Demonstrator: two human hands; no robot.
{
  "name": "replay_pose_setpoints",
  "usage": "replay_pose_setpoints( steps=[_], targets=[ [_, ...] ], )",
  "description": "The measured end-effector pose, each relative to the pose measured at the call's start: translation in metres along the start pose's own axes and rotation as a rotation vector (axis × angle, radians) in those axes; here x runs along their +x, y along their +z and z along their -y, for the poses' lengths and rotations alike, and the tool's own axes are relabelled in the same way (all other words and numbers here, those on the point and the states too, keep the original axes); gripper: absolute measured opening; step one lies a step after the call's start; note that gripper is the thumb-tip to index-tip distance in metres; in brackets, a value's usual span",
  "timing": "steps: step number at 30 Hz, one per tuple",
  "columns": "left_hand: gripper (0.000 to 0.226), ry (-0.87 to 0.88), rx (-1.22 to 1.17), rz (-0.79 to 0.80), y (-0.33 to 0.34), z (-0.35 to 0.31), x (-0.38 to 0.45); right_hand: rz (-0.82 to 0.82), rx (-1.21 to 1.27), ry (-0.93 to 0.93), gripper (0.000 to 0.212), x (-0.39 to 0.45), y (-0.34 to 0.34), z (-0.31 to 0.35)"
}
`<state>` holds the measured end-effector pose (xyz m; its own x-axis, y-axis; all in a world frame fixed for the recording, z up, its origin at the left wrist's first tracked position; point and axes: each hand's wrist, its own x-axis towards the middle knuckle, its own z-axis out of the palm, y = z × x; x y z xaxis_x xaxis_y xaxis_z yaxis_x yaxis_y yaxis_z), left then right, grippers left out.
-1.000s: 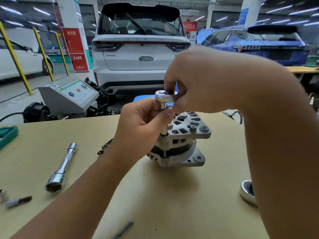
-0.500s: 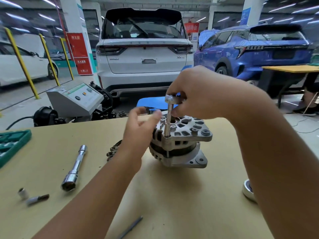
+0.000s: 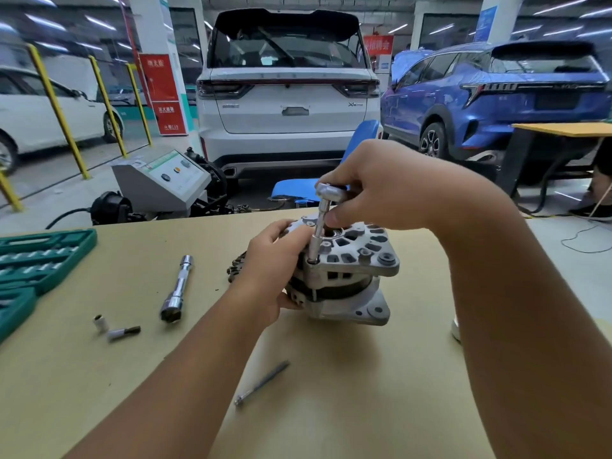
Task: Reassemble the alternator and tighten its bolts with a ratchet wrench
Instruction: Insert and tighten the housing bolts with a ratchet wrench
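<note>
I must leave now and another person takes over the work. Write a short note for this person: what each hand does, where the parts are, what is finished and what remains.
Left hand: grips the side of the grey cast-metal alternator, steadying it on the tan table.
Right hand: holds the silver ratchet wrench by its head; its extension stands upright with the socket seated on a bolt at the housing's near-left edge.
Done: the housing halves are together.
Left: tighten this bolt and then check the others; how tight they are cannot be seen.
Spare: the chrome extension bar, a long loose bolt, two small sockets and the green socket case.
</note>
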<state>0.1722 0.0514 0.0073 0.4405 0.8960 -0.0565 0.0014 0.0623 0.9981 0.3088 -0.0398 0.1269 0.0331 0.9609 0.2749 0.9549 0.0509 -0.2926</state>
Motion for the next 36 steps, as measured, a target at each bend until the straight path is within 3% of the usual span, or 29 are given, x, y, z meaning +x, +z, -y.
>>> replay_pose_setpoints(
  steps=[9, 12, 14, 17, 19, 21, 24, 26, 31, 34, 36],
  targets=[
    [0.023, 0.037, -0.008, 0.01, -0.039, 0.009, -0.076, -0.005, 0.033, -0.024, 0.011, -0.048, 0.012, 0.053],
    [0.044, 0.108, 0.187, 0.037, -0.053, 0.01, -0.082, -0.012, -0.008, -0.023, 0.012, -0.062, 0.01, 0.072],
    [0.063, 0.298, 0.387, -0.04, -0.062, 0.012, -0.082, 0.006, -0.078, -0.016, 0.005, -0.07, 0.009, 0.082],
    [0.043, 0.82, 0.369, -0.258, -0.062, 0.01, -0.086, 0.021, -0.173, -0.004, 0.014, -0.076, 0.004, 0.094],
    [0.029, 1.048, 0.32, -0.166, -0.055, 0.01, -0.09, 0.003, -0.205, 0.022, 0.016, -0.076, 0.003, 0.1],
    [0.021, 1.145, 0.34, -0.117, -0.048, 0.011, -0.094, -0.019, -0.221, 0.028, 0.017, -0.074, 0.006, 0.101],
    [0.008, 1.061, 0.213, -0.082, -0.046, 0.008, -0.096, -0.048, -0.216, -0.036, 0.021, -0.073, 0.008, 0.097],
    [0.021, 1.037, 0.203, -0.059, -0.048, 0.005, -0.096, -0.037, -0.191, -0.09, 0.02, -0.072, 0.005, 0.095],
    [0.018, 0.938, 0.169, 0.084, -0.054, 0.002, -0.094, 0.047, -0.175, -0.124, 0.029, -0.055, -0.002, 0.096],
    [0.016, 0.9, 0.132, 0.06, -0.052, 0.003, -0.096, 0.006, -0.24, -0.136, 0.008, -0.052, -0.002, 0.095],
    [0.015, 0.888, 0.114, 0.036, -0.05, 0.004, -0.096, -0.035, -0.276, -0.145, 0.018, -0.061, -0.002, 0.089]
  ],
)
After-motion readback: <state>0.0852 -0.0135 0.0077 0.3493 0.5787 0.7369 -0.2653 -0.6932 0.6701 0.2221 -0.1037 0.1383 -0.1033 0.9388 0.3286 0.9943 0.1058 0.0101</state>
